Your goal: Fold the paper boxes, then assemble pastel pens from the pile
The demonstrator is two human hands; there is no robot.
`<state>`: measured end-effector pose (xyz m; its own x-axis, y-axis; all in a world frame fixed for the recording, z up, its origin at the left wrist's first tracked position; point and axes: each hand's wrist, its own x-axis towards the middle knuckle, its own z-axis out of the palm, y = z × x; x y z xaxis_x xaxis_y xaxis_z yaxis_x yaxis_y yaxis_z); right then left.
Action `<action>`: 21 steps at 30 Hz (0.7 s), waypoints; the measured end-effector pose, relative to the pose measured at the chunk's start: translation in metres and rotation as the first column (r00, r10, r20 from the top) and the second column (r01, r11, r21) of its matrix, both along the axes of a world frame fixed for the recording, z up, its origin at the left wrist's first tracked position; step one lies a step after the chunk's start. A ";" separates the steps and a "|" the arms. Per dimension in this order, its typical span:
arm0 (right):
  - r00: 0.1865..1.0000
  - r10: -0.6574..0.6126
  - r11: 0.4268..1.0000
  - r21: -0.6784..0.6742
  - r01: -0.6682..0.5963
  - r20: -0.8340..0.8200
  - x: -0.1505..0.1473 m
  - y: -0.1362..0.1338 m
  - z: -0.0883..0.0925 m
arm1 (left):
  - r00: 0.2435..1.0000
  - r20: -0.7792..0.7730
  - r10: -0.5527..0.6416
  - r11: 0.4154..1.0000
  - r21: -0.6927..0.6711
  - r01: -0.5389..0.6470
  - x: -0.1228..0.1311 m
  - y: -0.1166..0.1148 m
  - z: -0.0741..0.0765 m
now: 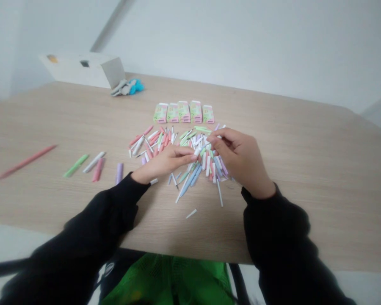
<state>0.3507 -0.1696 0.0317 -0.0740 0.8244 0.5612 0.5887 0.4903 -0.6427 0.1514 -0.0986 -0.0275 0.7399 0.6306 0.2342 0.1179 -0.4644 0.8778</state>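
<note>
My left hand [169,162] is closed, with a small white pen part [197,151] between thumb and fingers. Just to its right, my right hand [241,154] pinches a thin pale pen part [207,145], its tip pointing toward the left hand. The two pieces meet or nearly meet; blur hides whether they are joined. Below and behind both hands lies a loose pile of pen parts in pink, white, green, blue and purple, with blue barrels [190,182] at its front. A small white pointed piece [191,213] lies alone nearer the table edge.
Several small green-and-pink boxes [183,111] stand in a row behind the pile. On the left lie a long pink pen [27,162], a green piece [76,165], a white piece [94,162], a pink piece [98,170] and a purple piece [120,173]. A white box [79,70] and grey-blue gloves [127,87] sit at the back left.
</note>
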 end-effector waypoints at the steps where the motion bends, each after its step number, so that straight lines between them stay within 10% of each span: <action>1: 0.998 0.007 1.000 -0.005 -0.006 0.058 0.000 0.003 0.001 | 1.000 -0.008 0.001 1.000 0.006 -0.001 0.000 0.000 0.000; 21: 0.975 0.139 0.983 -0.140 -0.116 0.175 -0.013 0.020 -0.008 | 0.999 -0.004 0.040 0.999 -0.020 -0.040 -0.009 -0.005 0.007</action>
